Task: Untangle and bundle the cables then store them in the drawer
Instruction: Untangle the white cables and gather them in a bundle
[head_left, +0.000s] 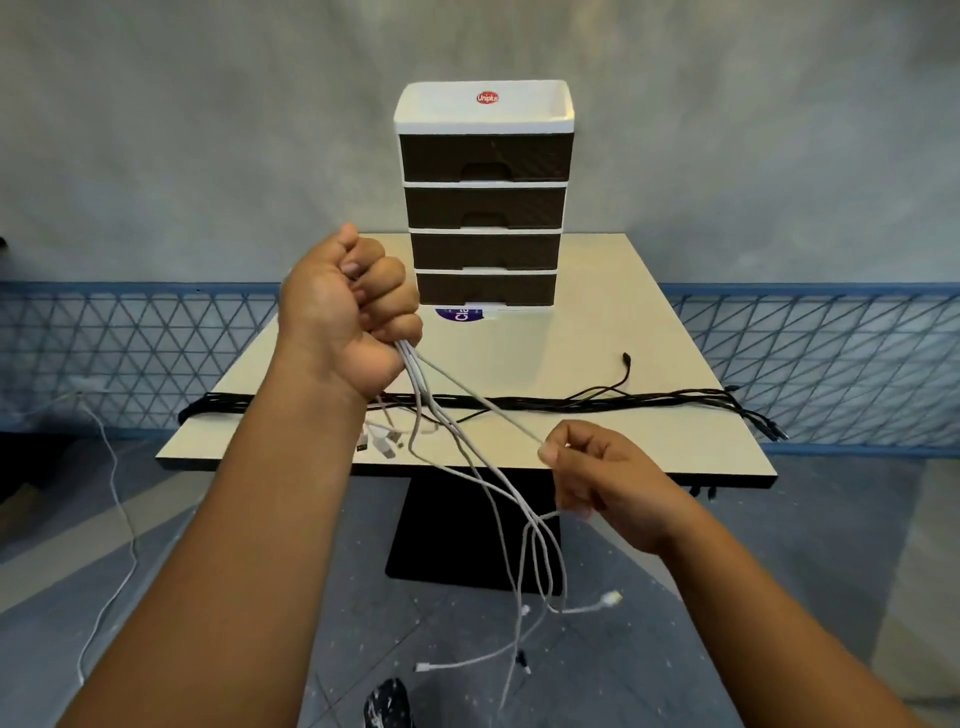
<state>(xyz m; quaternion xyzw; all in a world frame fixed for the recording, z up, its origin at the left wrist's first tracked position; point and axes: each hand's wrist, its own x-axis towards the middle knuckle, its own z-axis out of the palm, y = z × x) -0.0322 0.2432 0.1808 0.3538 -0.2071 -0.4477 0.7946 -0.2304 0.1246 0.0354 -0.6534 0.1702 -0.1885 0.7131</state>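
Head view looks down at two bare arms held out over a small table (597, 332). The left hand (348, 312) is up high and curled into a tight fist around a bunch of white cables (488, 480). The cables come out of the bottom of the fist and hang down in front of the table edge. The right hand (597, 473) is lower and off to the right. Its thumb and first finger pinch one white cable, and that cable runs straight and tight up to the left fist. The other fingers of the right hand are curled in. Below the hands the white cables loop and dangle toward the floor, with small plugs at their ends. A few white plugs (382, 441) also lie on the table near the front edge, under the left wrist. A long bunch of black cables (571, 402) lies flat across the table from side to side, and its ends hang off the right edge. At the back of the table stands a drawer tower (485, 208) with four dark drawers, all pushed in, and a white top. One more white cable (117, 499) trails over the grey floor on the left.
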